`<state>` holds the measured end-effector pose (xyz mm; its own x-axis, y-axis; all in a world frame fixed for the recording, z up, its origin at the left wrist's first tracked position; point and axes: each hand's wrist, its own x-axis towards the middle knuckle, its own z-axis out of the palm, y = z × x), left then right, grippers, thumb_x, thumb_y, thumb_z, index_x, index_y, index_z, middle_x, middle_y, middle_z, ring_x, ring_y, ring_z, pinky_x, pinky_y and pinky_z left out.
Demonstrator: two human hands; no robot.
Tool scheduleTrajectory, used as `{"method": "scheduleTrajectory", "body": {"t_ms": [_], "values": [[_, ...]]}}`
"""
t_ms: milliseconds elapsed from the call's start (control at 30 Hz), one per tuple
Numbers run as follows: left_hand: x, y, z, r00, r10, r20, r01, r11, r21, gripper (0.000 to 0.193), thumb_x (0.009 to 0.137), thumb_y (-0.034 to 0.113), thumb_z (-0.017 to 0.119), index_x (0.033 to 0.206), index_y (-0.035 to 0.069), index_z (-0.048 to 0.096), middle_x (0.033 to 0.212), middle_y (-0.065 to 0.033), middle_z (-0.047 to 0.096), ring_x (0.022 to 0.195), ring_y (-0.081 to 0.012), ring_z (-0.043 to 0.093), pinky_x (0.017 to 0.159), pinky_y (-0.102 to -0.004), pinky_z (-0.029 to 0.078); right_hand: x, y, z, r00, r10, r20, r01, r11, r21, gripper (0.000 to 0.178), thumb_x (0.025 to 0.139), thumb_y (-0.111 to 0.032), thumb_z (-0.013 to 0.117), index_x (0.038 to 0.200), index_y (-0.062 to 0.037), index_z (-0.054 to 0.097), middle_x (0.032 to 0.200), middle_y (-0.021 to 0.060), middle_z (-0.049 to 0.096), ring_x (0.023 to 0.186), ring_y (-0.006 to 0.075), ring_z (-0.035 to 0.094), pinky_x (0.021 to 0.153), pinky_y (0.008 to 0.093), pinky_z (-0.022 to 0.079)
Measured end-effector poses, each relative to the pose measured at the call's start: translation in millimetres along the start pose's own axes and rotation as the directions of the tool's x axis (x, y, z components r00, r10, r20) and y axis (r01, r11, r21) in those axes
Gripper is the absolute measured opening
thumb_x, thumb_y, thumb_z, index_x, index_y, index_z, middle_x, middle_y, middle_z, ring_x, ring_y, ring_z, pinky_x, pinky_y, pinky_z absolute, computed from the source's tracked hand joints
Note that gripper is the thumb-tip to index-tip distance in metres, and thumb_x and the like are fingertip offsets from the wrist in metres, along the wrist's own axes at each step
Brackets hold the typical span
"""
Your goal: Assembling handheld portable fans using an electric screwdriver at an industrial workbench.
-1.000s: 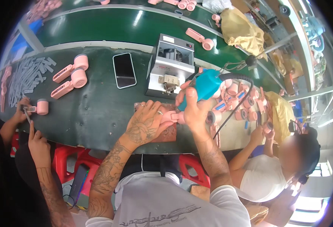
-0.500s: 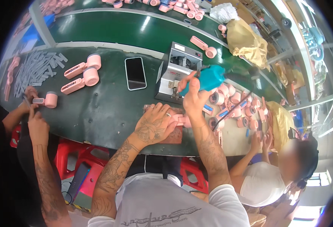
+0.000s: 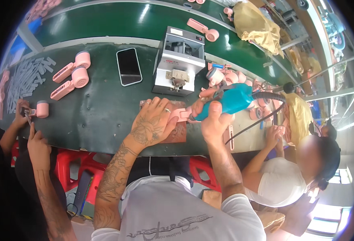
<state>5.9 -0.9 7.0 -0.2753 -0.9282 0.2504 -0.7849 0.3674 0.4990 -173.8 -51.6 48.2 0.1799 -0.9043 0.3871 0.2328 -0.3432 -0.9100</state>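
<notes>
My left hand (image 3: 152,123) rests on a reddish-brown pad (image 3: 176,135) at the table's near edge, its fingers closed around a pink handheld fan body (image 3: 180,115). A teal electric screwdriver (image 3: 231,100) lies almost level in my right hand (image 3: 216,123), with the fingers wrapped round it. Its front end meets the right end of the pink fan body; the bit is hidden, so contact cannot be made out. Just beyond the hands stands a grey and silver box-shaped screw feeder (image 3: 167,86).
A phone (image 3: 129,67) and two pink fans (image 3: 79,76) lie left of the feeder. Grey strips (image 3: 28,80) are heaped at far left. Pink fan parts (image 3: 261,112) crowd the right side under the screwdriver's cord (image 3: 249,126). Co-workers sit on both sides.
My right hand has brought the screwdriver down from beside the feeder to the pink fan body. The left hand keeps its hold. The whole view has shifted slightly.
</notes>
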Motion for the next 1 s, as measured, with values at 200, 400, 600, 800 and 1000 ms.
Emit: {"method": "scheduleTrajectory", "body": {"t_ms": [200,400,600,800,1000], "values": [[-2,-1,8,0.998,0.027,-0.064,-0.029,0.999,-0.021,0.035,0.095,0.030,0.058,0.106,-0.002,0.065,0.116,-0.0166,0.058,0.107,-0.0349,0.053,0.096,-0.0482,0.042,-7,8,-3,1.000,-0.003,0.000,0.003,1.000,0.001,0.047,0.100,-0.039,0.066,0.109,0.0058,0.055,0.072,0.0058,0.059,0.063,0.0146,0.059,0.058,0.0291,0.047],[1,2,7,0.999,0.033,-0.020,-0.032,0.999,0.043,0.034,0.099,0.029,0.056,0.111,-0.002,0.063,0.116,-0.0161,0.059,0.108,-0.0335,0.054,0.097,-0.0462,0.043,-10,16,-8,1.000,-0.004,0.017,0.005,0.997,-0.075,0.056,0.098,-0.056,0.062,0.100,-0.0008,0.051,0.070,0.0087,0.054,0.061,0.0193,0.055,0.059,0.0348,0.047],[5,3,3,0.998,0.048,-0.031,-0.045,0.997,0.067,0.032,0.097,0.026,0.058,0.112,-0.002,0.062,0.115,-0.0138,0.058,0.105,-0.0320,0.053,0.094,-0.0441,0.044,-8,18,-4,0.999,-0.033,0.012,0.034,0.998,-0.051,0.052,0.098,-0.052,0.064,0.098,-0.0011,0.051,0.070,0.0089,0.055,0.062,0.0187,0.056,0.056,0.0326,0.047],[-5,-3,3,0.983,0.160,-0.087,-0.159,0.987,0.021,0.036,0.093,0.028,0.064,0.125,0.011,0.064,0.115,-0.0094,0.059,0.109,-0.0300,0.054,0.094,-0.0456,0.045,-18,13,-2,0.997,0.053,-0.051,-0.056,0.997,-0.056,0.059,0.098,-0.056,0.062,0.110,0.0009,0.056,0.071,0.0071,0.057,0.064,0.0190,0.059,0.056,0.0305,0.047],[-47,6,-18,0.968,0.249,-0.029,-0.238,0.951,0.199,0.046,0.082,0.017,0.064,0.128,0.011,0.064,0.117,-0.0080,0.062,0.112,-0.0279,0.058,0.102,-0.0465,0.044,-50,-35,3,0.977,0.125,-0.175,-0.068,0.951,0.301,0.065,0.094,-0.075,0.049,0.101,-0.0096,0.051,0.063,0.0033,0.046,0.049,0.0174,0.044,0.046,0.0297,0.034]]}}
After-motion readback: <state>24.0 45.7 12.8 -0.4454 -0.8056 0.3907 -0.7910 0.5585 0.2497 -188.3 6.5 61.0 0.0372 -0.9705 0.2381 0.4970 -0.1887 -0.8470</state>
